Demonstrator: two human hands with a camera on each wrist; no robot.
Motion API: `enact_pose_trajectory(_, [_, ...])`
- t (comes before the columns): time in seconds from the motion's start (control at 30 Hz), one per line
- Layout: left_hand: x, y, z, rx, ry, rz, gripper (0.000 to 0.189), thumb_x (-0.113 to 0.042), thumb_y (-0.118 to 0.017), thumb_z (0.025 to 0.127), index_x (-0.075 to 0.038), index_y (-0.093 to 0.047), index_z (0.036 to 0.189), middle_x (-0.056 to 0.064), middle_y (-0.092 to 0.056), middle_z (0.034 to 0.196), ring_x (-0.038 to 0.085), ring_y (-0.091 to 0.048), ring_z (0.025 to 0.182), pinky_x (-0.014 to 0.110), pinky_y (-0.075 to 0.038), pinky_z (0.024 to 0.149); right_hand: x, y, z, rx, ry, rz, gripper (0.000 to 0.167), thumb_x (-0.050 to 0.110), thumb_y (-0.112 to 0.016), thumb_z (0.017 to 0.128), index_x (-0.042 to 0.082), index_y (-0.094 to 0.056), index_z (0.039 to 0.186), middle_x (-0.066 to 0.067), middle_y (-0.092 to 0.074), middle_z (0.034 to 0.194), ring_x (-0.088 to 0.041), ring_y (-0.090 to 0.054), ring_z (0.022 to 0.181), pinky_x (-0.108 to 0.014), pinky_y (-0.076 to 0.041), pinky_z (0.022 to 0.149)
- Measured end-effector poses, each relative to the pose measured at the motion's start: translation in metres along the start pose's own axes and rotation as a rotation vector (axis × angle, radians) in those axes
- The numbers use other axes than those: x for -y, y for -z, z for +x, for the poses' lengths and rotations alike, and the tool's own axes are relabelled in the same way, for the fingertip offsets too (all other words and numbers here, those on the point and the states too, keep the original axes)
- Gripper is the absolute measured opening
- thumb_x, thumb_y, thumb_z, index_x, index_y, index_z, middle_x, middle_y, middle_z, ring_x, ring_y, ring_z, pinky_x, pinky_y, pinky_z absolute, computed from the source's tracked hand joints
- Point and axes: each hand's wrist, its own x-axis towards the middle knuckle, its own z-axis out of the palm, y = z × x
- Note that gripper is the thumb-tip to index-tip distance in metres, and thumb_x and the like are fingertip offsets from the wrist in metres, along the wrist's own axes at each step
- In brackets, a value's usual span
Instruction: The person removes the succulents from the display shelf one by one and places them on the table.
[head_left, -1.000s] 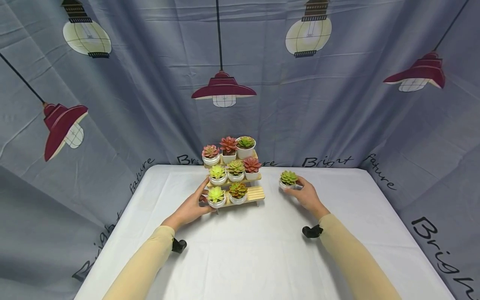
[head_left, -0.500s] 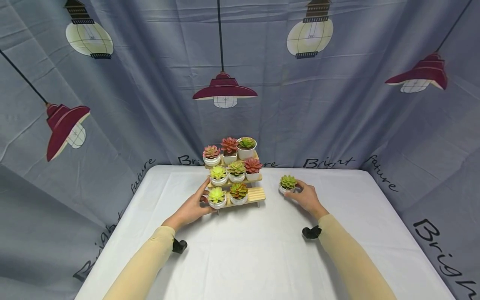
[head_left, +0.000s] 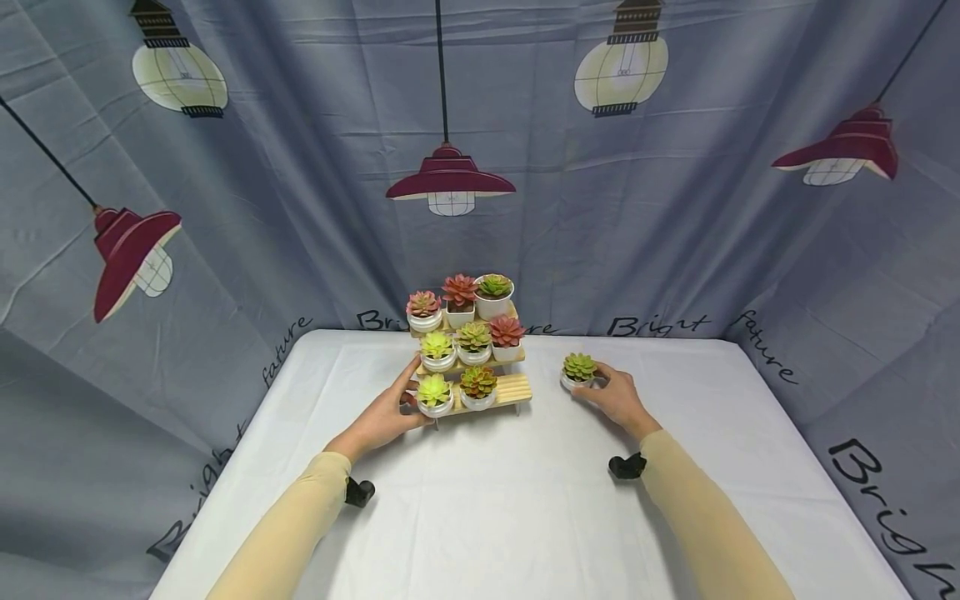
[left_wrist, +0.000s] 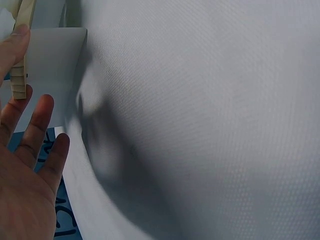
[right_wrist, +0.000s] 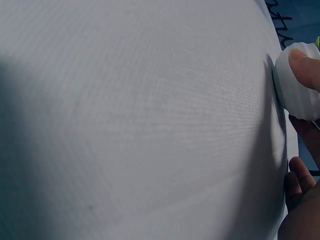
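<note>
A wooden three-tier plant stand [head_left: 514,387] stands at the table's back, left of centre, bearing several potted succulents. My left hand [head_left: 381,419] grips the stand's left end at the lowest tier. In the left wrist view, the thumb and index finger pinch the slatted board [left_wrist: 19,82], while the other fingers [left_wrist: 37,125] spread away from it. To the right of the stand, my right hand [head_left: 619,400] pinches a green succulent in a white pot [head_left: 578,367], held upright at or just above the cloth. The right wrist view shows the thumb against the ribbed pot [right_wrist: 292,87].
Yellow-green succulent [head_left: 434,390] and orange-green succulent [head_left: 478,382] share the lowest tier, with bare slats to their right. Red succulent [head_left: 507,332] ends the middle tier. White cloth covers the table [head_left: 495,508]; a grey-blue curtain [head_left: 330,208] hangs close behind.
My right hand has lowered the potted green succulent slightly and then shifted it a touch to the right. The left hand and the stand stay in place.
</note>
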Motion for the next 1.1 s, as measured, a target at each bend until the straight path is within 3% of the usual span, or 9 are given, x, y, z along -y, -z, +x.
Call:
enact_pose_trajectory(0.3, [-0.0006, -0.0028, 0.0005, -0.016, -0.004, -0.043, 0.116, -0.015, -0.088, 0.083, -0.041, -0.009, 0.165, 0.012, -0.057, 0.131, 0.026, -0.061, 0.108, 0.058, -0.047, 0.1, -0.0074, 0.0025, 0.002, 0.017, -0.017, 0.011, 0.093, 0.04, -0.082, 0.089, -0.004, -0.035, 0.157, -0.028, -0.041, 0.151, -0.046, -0.022, 0.148, -0.062, -0.019, 0.122])
enact_pose_trajectory(0.57, [0.0013, -0.0008, 0.0016, -0.002, 0.01, -0.028, 0.115, -0.022, -0.088, 0.083, -0.049, -0.009, 0.162, 0.008, -0.056, 0.13, 0.021, -0.062, 0.106, 0.053, -0.049, 0.099, -0.0102, 0.0024, 0.003, 0.032, 0.005, 0.037, 0.092, 0.038, -0.081, 0.09, -0.005, -0.034, 0.156, -0.028, -0.044, 0.151, -0.045, -0.028, 0.147, -0.059, -0.024, 0.122])
enact_pose_trajectory(1.1, [0.0025, -0.0007, 0.0016, 0.009, -0.007, -0.021, 0.117, -0.022, -0.088, 0.084, -0.05, -0.005, 0.162, 0.008, -0.058, 0.131, 0.019, -0.063, 0.105, 0.048, -0.05, 0.099, -0.009, 0.0015, 0.0012, 0.037, -0.016, 0.037, 0.092, 0.037, -0.08, 0.091, -0.005, -0.033, 0.157, -0.029, -0.038, 0.156, -0.044, -0.024, 0.149, -0.058, -0.023, 0.123])
